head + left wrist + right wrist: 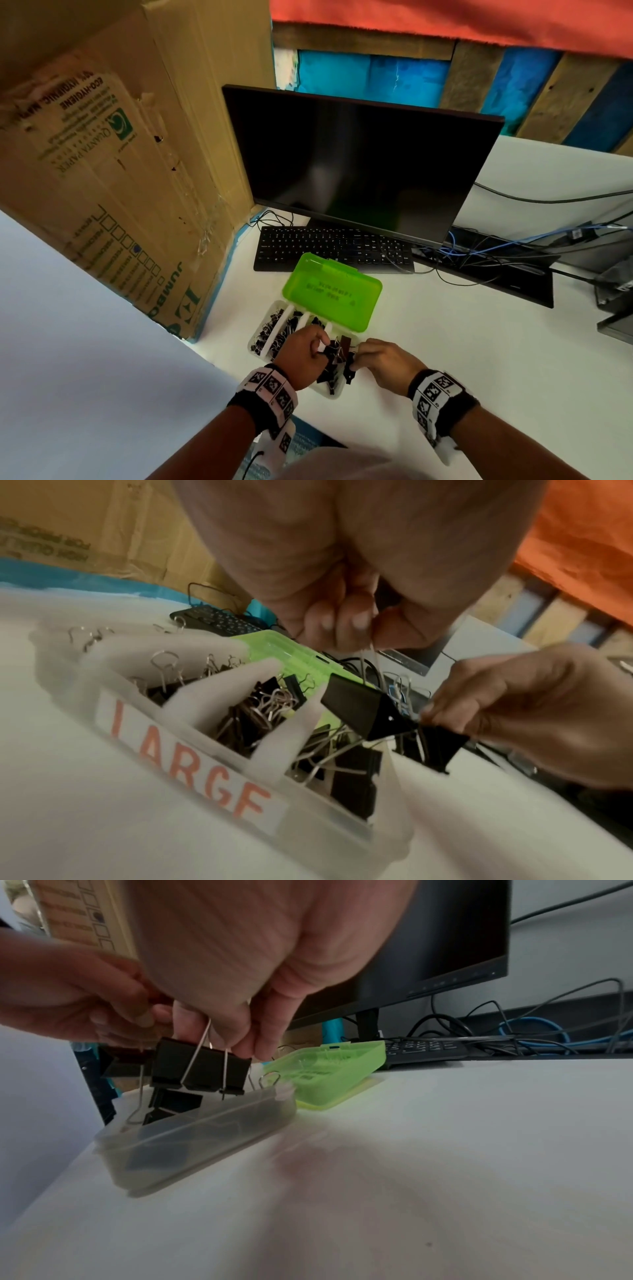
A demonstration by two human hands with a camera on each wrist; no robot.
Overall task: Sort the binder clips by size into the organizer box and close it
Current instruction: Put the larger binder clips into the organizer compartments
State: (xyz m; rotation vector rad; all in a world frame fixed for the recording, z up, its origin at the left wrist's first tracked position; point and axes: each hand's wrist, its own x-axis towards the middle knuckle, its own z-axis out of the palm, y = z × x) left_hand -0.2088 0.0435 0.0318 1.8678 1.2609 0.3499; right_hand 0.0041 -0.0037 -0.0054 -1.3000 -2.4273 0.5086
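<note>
Binder clips [260, 707] fill the divided compartments of the translucent organizer box [205, 1131] on the white desk [445, 342], its green lid [334, 294] hinged open toward the keyboard [332, 248]. Above the end compartment nearest the person, marked "LARGE" on its label [192, 761], the left hand [301, 354] pinches the wire handles of one large black clip [363, 710]. The right hand [387, 366] pinches the handles of a second large black clip [202, 1066] just beside it.

The organizer box [263, 337] sits on the desk [479, 359], its open lid [332, 296] behind it, before the keyboard [332, 248] and monitor [359, 164]; a cardboard carton [120, 154] stands left.
</note>
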